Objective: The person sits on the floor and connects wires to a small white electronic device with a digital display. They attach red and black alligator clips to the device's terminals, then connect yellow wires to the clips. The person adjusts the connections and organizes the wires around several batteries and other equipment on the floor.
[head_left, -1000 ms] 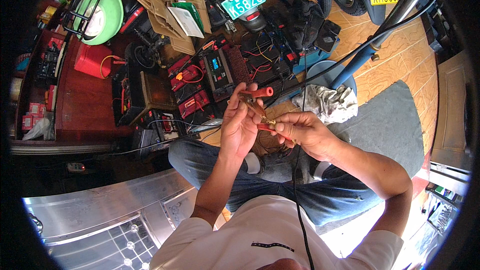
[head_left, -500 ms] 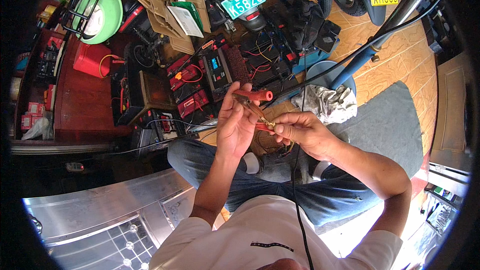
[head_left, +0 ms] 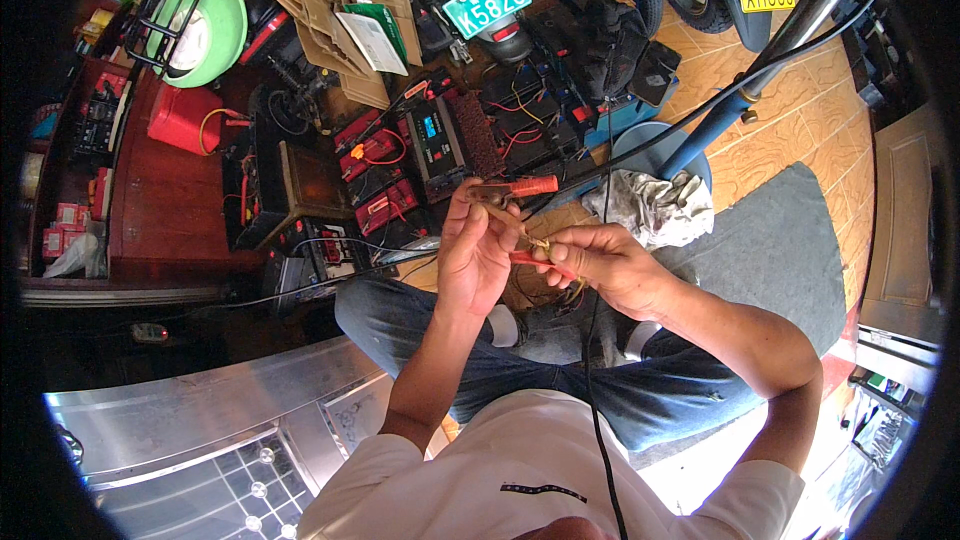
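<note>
Between my hands, above my lap, is a copper-coloured battery clip with red-sleeved handles (head_left: 530, 186). My left hand (head_left: 474, 255) is closed round its metal body, thumb pressed on the near side. From the right, my right hand (head_left: 612, 265) pinches the clip's other end with thumb and fingers. A small brass-coloured bit shows at those fingertips; whether it is bare wire or part of the clip I cannot tell. Thin yellowish wire hangs just below the right fingers.
Ahead are a charger with a lit display (head_left: 433, 130), several batteries (head_left: 383, 208) and cables. A black cable (head_left: 594, 340) hangs down past my right hand. To the right stand a blue bucket (head_left: 655, 140) with a dirty rag (head_left: 665, 208) and a slanting blue pole (head_left: 705, 140). Parked two-wheelers stand beyond.
The clip has turned slightly in my hands: its upper red handle now shows side-on, where its open end faced me before. Both hands keep nearly the same place.
</note>
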The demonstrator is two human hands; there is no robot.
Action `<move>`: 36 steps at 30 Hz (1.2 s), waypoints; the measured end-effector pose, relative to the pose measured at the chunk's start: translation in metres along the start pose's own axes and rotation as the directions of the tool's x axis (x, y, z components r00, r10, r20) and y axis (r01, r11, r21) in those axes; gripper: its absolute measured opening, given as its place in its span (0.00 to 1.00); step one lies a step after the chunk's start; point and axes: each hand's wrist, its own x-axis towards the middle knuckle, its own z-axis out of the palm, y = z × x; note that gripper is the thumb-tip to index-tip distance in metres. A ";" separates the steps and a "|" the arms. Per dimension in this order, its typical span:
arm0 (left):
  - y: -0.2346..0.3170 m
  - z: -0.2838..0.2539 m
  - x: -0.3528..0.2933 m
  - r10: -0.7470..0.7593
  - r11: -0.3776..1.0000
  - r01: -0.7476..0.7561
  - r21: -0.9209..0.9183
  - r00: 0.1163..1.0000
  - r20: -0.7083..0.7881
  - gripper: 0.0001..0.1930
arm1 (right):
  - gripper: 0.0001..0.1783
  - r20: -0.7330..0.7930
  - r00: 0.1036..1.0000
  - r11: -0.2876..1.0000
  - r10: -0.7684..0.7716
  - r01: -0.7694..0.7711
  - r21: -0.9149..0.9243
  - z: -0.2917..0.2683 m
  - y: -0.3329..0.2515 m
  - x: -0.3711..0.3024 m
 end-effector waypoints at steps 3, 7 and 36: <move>0.000 -0.003 -0.001 0.002 1.000 -0.001 0.023 1.000 -0.012 0.14 | 0.17 0.011 1.000 0.999 0.002 -0.001 -0.047 0.001 0.001 0.001; 0.000 -0.005 -0.001 -0.001 0.999 0.001 0.051 1.000 0.008 0.15 | 0.17 0.012 1.000 1.000 0.014 -0.014 0.011 0.000 0.002 0.000; 0.001 0.017 -0.008 0.027 0.967 0.016 0.253 0.986 -0.167 0.19 | 0.16 -0.040 0.997 0.998 0.061 -0.059 0.028 -0.004 0.007 0.001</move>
